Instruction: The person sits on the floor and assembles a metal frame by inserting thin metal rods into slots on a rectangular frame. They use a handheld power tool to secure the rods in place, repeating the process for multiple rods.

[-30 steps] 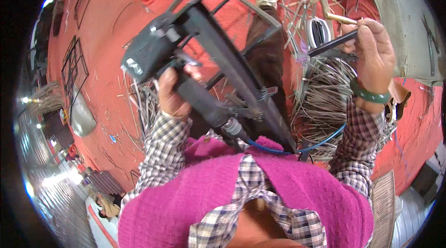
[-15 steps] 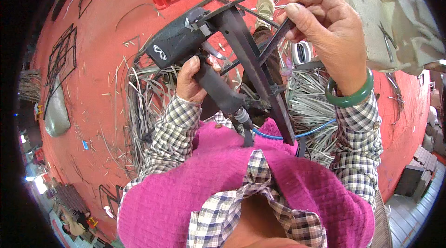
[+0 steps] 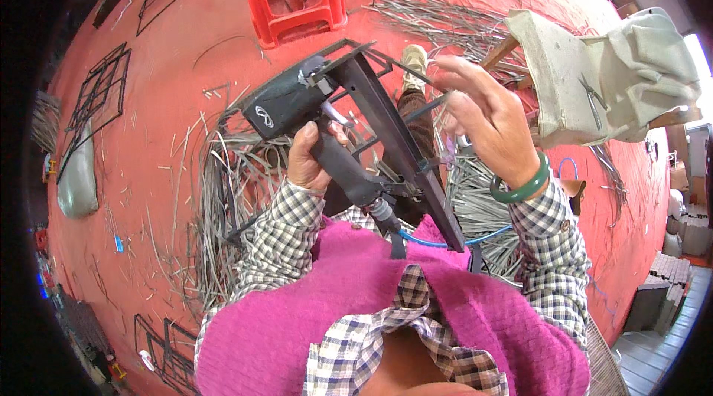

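Note:
My left hand (image 3: 306, 162) is wrapped round the grip of a black air staple gun (image 3: 349, 173), its nose against the upper end of a dark metal frame (image 3: 390, 125). The frame lies slantwise over my lap, with a long flat bar and thinner rods crossing it. A blue air hose (image 3: 490, 236) curves away from the gun's lower end. Just right of the frame my right hand (image 3: 486, 125), slightly blurred, is raised with fingers apart. A dark strip or bar (image 3: 427, 108) ends close to its thumb; I cannot tell whether they touch.
A red plastic stool (image 3: 327, 21) stands ahead. To the right, a cloth-covered seat (image 3: 561, 88) bears pliers (image 3: 592, 103). Grey strips (image 3: 475, 181) lie heaped on both sides of my lap. Black metal frames (image 3: 100, 95) lie at the left on the red floor.
My right hand has let go of the dark strip's end and opened, moving slightly down and left. The left hand keeps its hold on the staple gun. The view has shifted.

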Available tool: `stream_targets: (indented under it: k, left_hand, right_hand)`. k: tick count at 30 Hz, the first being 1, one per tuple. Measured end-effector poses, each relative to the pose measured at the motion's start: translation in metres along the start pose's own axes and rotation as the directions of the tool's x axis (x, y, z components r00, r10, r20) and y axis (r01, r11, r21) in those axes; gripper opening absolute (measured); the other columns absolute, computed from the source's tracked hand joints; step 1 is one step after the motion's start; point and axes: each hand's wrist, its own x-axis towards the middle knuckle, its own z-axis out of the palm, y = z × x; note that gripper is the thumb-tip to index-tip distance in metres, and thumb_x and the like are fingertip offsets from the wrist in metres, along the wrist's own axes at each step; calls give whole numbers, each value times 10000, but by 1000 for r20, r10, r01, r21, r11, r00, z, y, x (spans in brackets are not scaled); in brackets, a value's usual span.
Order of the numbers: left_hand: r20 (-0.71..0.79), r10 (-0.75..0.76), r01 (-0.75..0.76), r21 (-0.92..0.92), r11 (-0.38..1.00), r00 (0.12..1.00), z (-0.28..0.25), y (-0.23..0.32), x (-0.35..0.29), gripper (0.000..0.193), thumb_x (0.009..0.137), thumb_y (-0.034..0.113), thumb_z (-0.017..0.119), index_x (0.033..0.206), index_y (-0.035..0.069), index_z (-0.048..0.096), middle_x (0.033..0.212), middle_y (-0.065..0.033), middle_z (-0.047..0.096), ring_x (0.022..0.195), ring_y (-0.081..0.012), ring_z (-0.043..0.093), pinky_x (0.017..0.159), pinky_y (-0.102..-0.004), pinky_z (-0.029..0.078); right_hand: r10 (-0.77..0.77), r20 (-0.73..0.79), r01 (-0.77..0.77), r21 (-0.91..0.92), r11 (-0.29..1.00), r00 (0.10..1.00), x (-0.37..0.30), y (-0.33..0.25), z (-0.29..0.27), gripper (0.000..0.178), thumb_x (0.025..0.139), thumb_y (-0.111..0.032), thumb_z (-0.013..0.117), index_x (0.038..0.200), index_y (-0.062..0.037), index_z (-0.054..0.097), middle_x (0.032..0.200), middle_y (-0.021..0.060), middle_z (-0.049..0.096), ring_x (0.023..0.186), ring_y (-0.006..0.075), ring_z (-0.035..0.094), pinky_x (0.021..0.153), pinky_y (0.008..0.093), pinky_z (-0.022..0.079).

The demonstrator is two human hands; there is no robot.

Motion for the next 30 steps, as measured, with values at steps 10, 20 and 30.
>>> stream_targets:
  k: [10,20,30]
  left_hand:
    - [39,5,1,-159,987,999,-1,17,19,348,844,391,544,852,46,498,808,-30,518,745,-138,547,664,-287,494]
    - [-10,-227,225,181,957,974,25,-14,6,314,840,347,549,818,37,505,774,-85,551,724,-157,569,694,-268,501]
    - [-110,-304,321,217,922,946,44,-26,-4,239,846,297,557,844,58,563,724,-67,600,679,-153,587,633,-266,479]
  right_hand:
    - [212,112,-235,265,935,971,-130,47,24,608,828,-385,474,1210,85,421,1088,134,571,1013,185,530,908,304,375]
    - [188,217,-280,853,441,958,-85,27,56,633,790,-192,637,1285,34,314,1216,148,471,1155,224,443,994,343,313]
    - [189,144,-217,858,464,971,-91,44,46,656,778,-188,640,1284,30,283,1054,139,551,1013,225,526,919,329,381]
